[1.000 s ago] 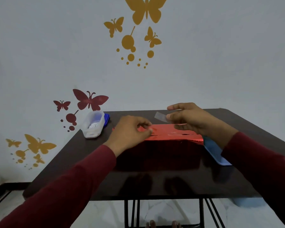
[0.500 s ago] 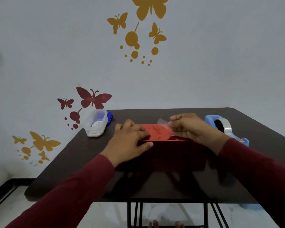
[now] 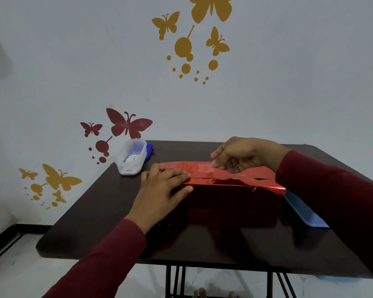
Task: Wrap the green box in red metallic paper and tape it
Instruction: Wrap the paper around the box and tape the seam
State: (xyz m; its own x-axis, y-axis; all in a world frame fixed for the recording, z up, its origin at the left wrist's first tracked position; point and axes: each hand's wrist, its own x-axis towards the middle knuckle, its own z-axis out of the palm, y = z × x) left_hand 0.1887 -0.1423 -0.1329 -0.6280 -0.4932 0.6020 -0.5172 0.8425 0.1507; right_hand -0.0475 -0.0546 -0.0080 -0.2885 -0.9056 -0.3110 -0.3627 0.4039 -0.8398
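The box, covered in red metallic paper (image 3: 228, 179), lies across the middle of the dark table (image 3: 108, 211); no green shows. A clear piece of tape (image 3: 205, 168) sits on the top seam. My left hand (image 3: 163, 188) lies flat on the box's left end, fingers straight, holding the paper down. My right hand (image 3: 241, 154) hovers over the top, its fingertips touching the tape's right edge. Small gaps show in the paper seam further right.
A clear plastic container (image 3: 130, 157) with a blue lid (image 3: 149, 150) beside it stands at the table's back left. A light blue object (image 3: 304, 211) pokes out behind the box's right end, mostly hidden by my right sleeve. Wall behind carries butterfly decals.
My right hand brought the tape piece down from the air onto the box's top seam and now presses it. My left hand went from pinching the paper to lying flat on it.
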